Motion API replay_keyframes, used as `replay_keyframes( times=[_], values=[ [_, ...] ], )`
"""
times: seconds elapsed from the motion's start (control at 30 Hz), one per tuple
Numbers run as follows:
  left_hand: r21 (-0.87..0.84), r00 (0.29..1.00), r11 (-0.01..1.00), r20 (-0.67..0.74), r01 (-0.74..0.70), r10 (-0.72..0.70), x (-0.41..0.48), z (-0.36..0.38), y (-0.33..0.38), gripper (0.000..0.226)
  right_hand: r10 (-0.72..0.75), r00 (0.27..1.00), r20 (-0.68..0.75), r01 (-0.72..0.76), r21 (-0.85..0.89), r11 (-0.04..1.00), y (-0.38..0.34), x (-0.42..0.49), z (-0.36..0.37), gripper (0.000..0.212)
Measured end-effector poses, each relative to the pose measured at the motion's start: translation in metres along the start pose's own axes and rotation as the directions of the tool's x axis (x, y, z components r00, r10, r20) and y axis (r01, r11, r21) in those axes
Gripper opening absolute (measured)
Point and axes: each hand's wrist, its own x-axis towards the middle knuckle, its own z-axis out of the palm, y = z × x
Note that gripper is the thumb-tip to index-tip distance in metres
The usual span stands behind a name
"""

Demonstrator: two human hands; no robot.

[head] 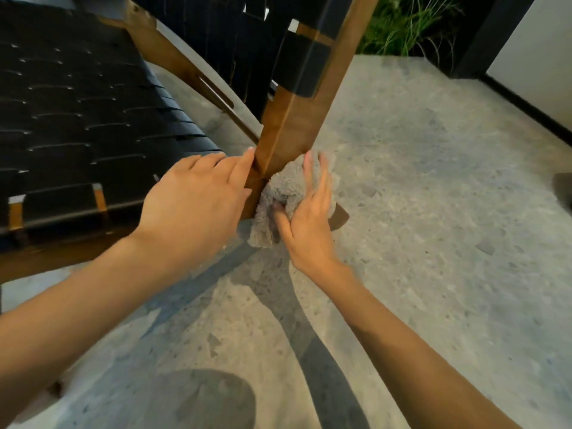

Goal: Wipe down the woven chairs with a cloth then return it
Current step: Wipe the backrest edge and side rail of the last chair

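My right hand (pixel 306 218) pinches the grey cloth (pixel 283 188) between thumb and flat fingers, pressing it on the chair's wooden post (pixel 294 125). My left hand (pixel 198 196), fingers relaxed, rests on the woven seat (pixel 77 119) corner beside it.

I'm on what looks like a home terrace or patio: speckled grey terrazzo floor (pixel 433 212) underfoot, a brown wooden lounge chair with black woven straps (pixel 77 103), wispy green grass plants (pixel 402 23) past a black post (pixel 492 29), and a white wall (pixel 541 57).
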Motion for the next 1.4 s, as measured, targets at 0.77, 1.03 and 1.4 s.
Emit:
replay_keyframes(
  times=[0.77, 1.03, 1.4],
  values=[
    [0.38, 0.999, 0.925, 0.018, 0.023, -0.032, -0.011, 0.008, 0.033, 0.084, 0.098, 0.993, 0.071, -0.097, -0.017, 0.995, 0.07, -0.012, 0.006, 0.086],
    [0.197, 0.992, 0.977, -0.076, -0.081, 0.098, -0.076, -0.003, -0.008, 0.074, -0.32, 0.944, -0.083, 0.316, -0.053, 0.947, -0.052, -0.04, 0.006, 0.071],
    [-0.675, 0.872, 0.645, -0.006, 0.358, -0.49, -0.147, -0.007, -0.016, 0.058, -0.366, 0.89, 0.273, 0.421, -0.18, 0.889, -0.099, -0.044, 0.019, 0.094]
  ],
)
